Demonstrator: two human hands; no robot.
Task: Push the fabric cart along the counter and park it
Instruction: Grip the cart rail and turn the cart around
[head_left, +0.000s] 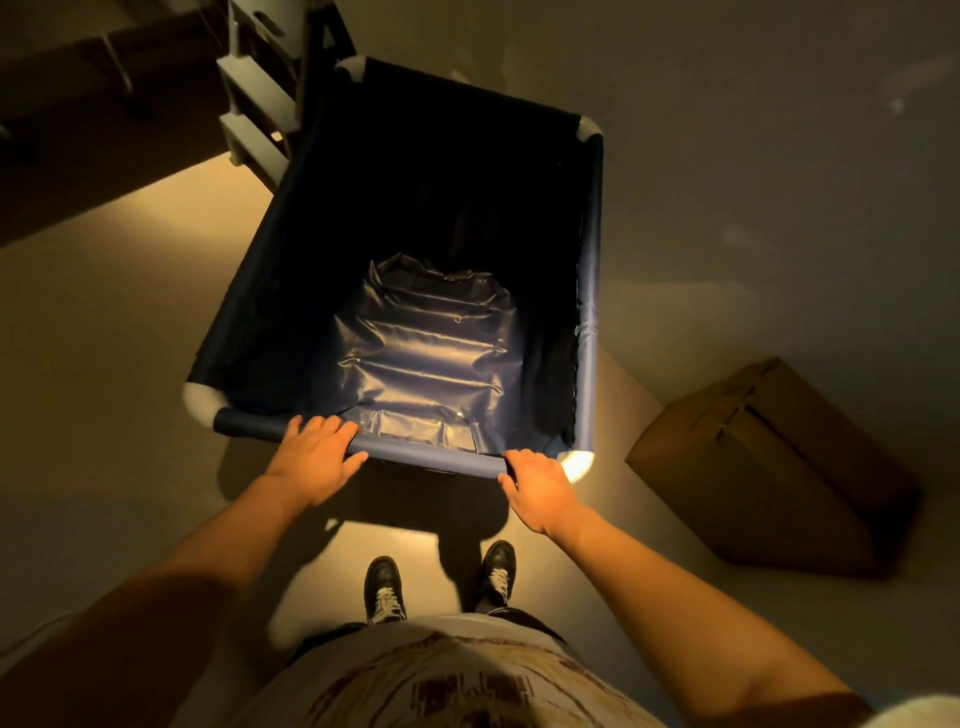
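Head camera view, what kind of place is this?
Probably a back-of-house storage or laundry area: a navy fabric cart gripped by both hands, a cardboard box on the bare floor, and grey step stairs nearby.

The big dark blue fabric cart (589, 291) with white round pipe corners stands upright on the floor, open at the top, its shiny blue bottom wrinkled and bare, its near rim closest to the person and its far end angled away to the left.
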